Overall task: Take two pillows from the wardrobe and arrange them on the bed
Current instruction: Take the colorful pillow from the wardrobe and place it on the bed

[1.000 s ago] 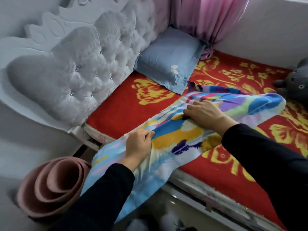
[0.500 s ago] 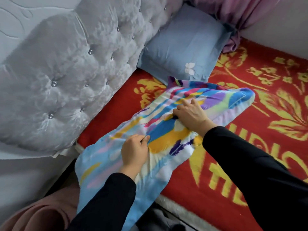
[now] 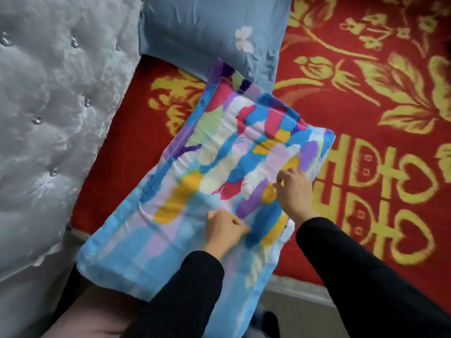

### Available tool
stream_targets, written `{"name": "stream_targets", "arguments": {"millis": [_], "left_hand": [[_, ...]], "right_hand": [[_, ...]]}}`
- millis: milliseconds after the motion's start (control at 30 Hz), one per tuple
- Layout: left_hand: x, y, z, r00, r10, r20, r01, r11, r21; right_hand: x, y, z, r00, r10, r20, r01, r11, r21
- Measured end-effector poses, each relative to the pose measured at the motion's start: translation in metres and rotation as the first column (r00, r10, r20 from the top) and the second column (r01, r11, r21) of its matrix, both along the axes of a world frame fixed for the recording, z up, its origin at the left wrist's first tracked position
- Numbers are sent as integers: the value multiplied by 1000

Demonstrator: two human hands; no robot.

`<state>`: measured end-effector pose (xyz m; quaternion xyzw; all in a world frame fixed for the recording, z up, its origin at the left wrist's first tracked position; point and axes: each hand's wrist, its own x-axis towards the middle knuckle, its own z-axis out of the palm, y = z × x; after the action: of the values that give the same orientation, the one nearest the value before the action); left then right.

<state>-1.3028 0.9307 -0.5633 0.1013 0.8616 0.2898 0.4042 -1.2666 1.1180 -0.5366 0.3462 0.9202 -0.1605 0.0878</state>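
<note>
Head view, steeply down, close above bed (image 3: 366, 240)

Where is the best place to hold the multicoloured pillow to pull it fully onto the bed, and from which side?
Probably grip the multicoloured pillow at its flat stitched border along both long edges, coming from the near end, which overhangs the red-and-gold bedspread. The border is thin, so fingers can pinch it; the padded middle is harder to grasp.

A home bedroom: tufted headboard (image 3: 61, 106), red bedspread (image 3: 366, 113), pillows (image 3: 210, 32).

Both hands, left hand (image 3: 225, 229) and right hand (image 3: 294, 191), grip a multicoloured pillow (image 3: 219, 167) on the red bed (image 3: 366, 106), near a blue pillow (image 3: 207, 32).
</note>
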Motion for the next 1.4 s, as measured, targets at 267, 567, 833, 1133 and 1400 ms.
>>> {"name": "stream_targets", "arguments": {"millis": [267,567,833,1133,1400], "left_hand": [[-70,-36,-21,952,-22,-305,-21,990,-136],[-143,-88,-62,958,-77,-277,-2,961,-275],[-142,-91,-70,957,23,-288,-97,965,-243],[-135,-78,-26,911,161,-381,-227,965,-135],[-150,-121,24,809,297,-507,-402,909,-109]], "right_hand": [[42,-68,-31,879,-476,22,454,823,-342],[66,-109,-83,740,-657,140,647,642,-411],[61,-109,-92,622,-766,163,721,478,-502],[39,-122,-61,681,-732,35,669,602,-436],[-11,-129,-17,808,-586,-67,496,736,-461]]}}
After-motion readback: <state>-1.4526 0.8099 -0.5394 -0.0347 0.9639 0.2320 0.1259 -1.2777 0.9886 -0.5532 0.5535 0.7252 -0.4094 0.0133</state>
